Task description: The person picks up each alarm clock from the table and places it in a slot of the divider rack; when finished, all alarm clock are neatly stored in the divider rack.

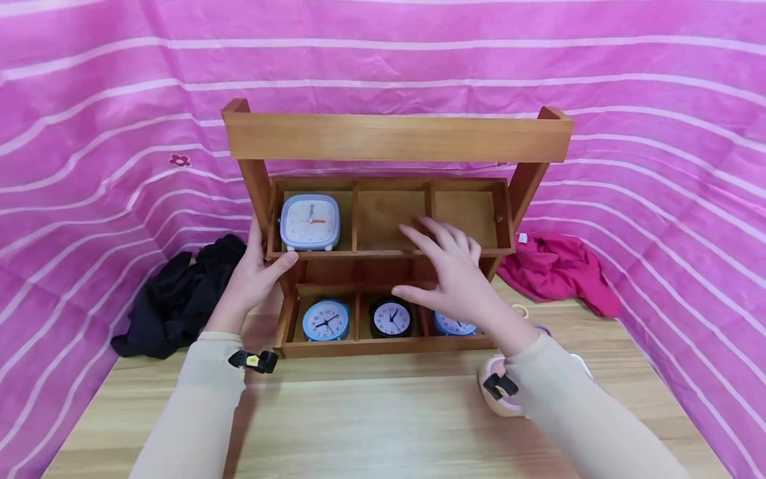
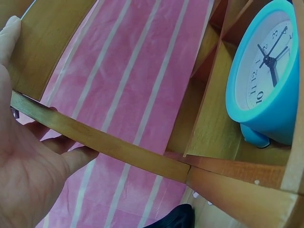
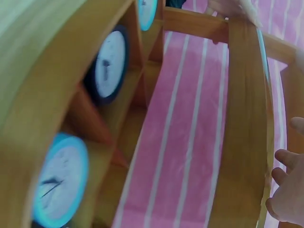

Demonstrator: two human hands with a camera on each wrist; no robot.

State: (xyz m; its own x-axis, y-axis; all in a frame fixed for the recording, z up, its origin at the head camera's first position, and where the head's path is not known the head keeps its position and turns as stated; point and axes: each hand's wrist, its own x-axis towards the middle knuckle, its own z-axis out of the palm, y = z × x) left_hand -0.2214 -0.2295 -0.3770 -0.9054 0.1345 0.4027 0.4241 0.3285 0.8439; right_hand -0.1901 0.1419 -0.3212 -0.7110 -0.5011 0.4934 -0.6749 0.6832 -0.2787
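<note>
Head view, centre of the frame: a two-tier wooden shelf rack with a top crossbar (image 1: 395, 136) stands on the light wood-grain bench (image 1: 383, 426), against a pink cloth backdrop with white stripes (image 1: 90, 100). The left hand (image 1: 254, 276) grips the rack's left upright, thumb laid along the front edge of the upper tier and fingers behind the post; the left wrist view shows those fingers (image 2: 71, 159) curled under a wooden rail. The right hand (image 1: 455, 276) hovers in front of the middle of the rack with fingers spread and relaxed, holding nothing; whether it touches the wood cannot be told. Upper tier, left compartment: a pale blue square alarm clock with a white face (image 1: 310, 221); the centre and right compartments hold no clock. Lower tier, left to right: a round blue alarm clock (image 1: 326, 320), a round black alarm clock (image 1: 390, 318), and a second round blue clock (image 1: 450, 326) partly hidden by the right wrist. Left of the rack lies a crumpled black cloth (image 1: 173, 299); at the right, a crumpled magenta cloth (image 1: 556, 269). A pink-and-white rounded object (image 1: 493, 392) sits on the bench at lower right, largely covered by the right sleeve.
</note>
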